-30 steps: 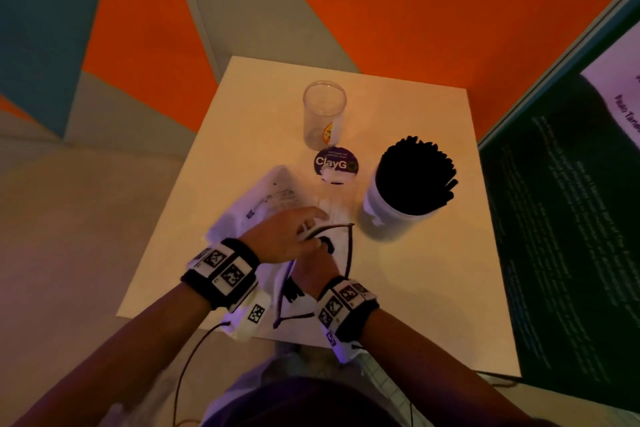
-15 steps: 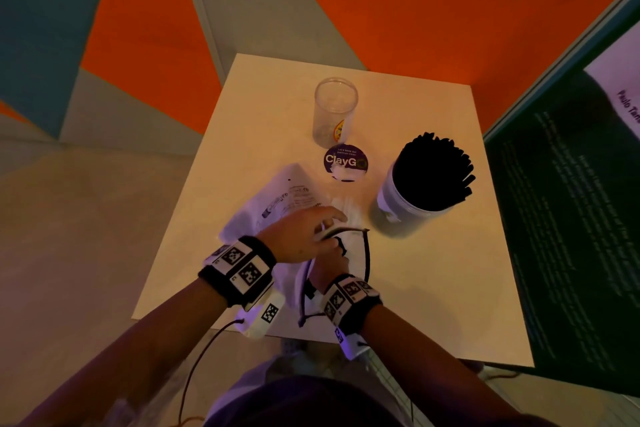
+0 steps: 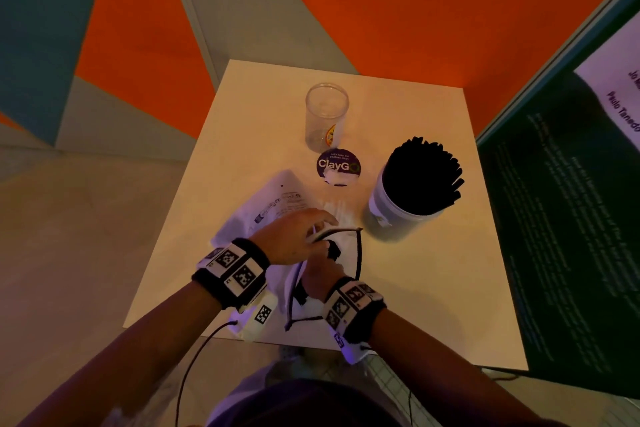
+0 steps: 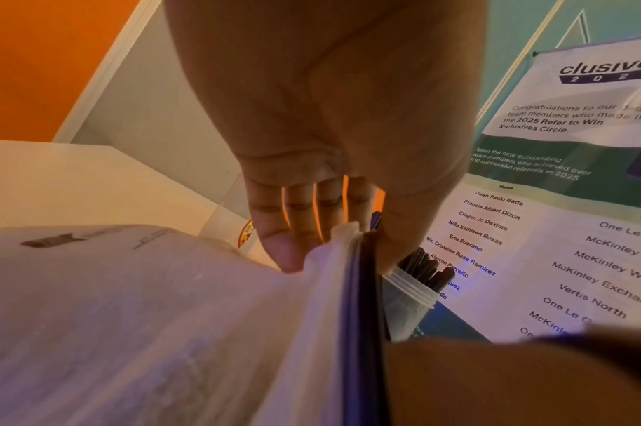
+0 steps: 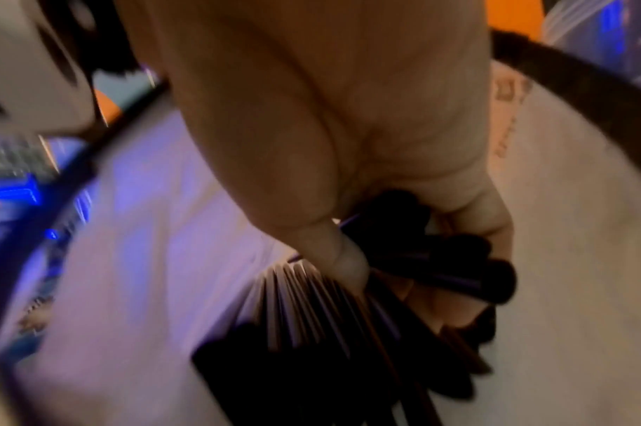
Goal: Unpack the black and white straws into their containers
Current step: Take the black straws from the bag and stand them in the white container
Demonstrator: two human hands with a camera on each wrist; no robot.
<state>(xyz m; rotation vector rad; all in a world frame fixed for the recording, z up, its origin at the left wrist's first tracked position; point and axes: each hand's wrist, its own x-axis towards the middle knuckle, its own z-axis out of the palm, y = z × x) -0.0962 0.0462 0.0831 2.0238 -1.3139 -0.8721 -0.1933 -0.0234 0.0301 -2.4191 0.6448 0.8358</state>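
Observation:
A white plastic bag (image 3: 277,208) lies near the front of the table (image 3: 433,288). My left hand (image 3: 301,232) pinches its dark-edged mouth (image 4: 352,259) and holds it up. Inside the mouth, my right hand (image 3: 320,272) grips a bunch of black straws (image 5: 439,268); their tips (image 3: 334,250) stick out above my fist. White straws (image 5: 304,302) lie in the bag beside them. To the right stands a white container (image 3: 384,215) packed with black straws (image 3: 422,180). An empty clear cup (image 3: 326,116) stands at the back.
A round purple ClayGo sticker (image 3: 338,166) is stuck on the table between the cup and the bag. A dark green banner with printed names (image 3: 571,218) stands close along the table's right side. Orange and grey floor surrounds the table.
The view has shifted slightly. Both hands stay at the bag's mouth, the left still holding the edge and the right still within it around the black straws.

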